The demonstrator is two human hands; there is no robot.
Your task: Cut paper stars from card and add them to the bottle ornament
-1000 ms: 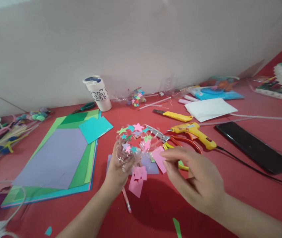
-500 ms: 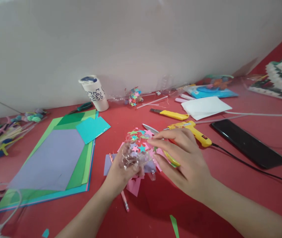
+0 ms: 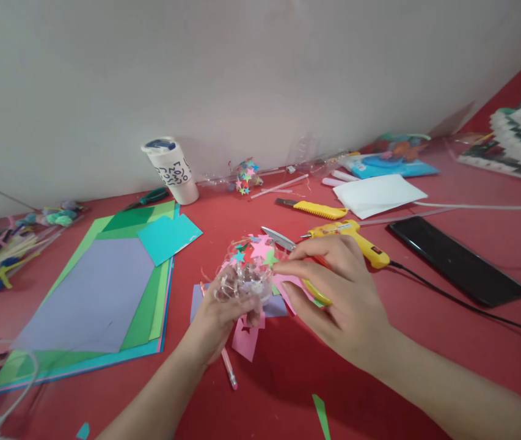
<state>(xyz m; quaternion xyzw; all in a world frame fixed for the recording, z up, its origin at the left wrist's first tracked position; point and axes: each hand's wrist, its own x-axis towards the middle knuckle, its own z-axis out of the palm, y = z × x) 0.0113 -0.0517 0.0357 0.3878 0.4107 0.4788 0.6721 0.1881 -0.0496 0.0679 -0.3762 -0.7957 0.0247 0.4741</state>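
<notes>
My left hand (image 3: 223, 311) is closed around a clear plastic craft ball (image 3: 246, 284) with curly clear strands. Pink, green and blue paper stars (image 3: 260, 247) cover its upper side. My right hand (image 3: 342, 287) hovers at its right with fingers bent and apart, the fingertips close to a green star; whether they touch it I cannot tell. Partly hidden behind that hand lie scissors (image 3: 279, 238) with orange and yellow handles. Under the ball are pink paper scraps (image 3: 245, 342), a purple paper piece (image 3: 197, 300) and a pink pencil (image 3: 228, 366).
Coloured paper sheets (image 3: 90, 293) lie left, with a turquoise piece (image 3: 171, 237) on them. A white tumbler (image 3: 173, 171) and another starred ball (image 3: 246, 178) stand by the wall. Right are a yellow cutter (image 3: 319, 209), a corded glue gun (image 3: 370, 252) and a black phone (image 3: 457, 260).
The ball has turned in my left hand, so different stars face up, and it has shifted slightly left. My right hand stays nearly in place.
</notes>
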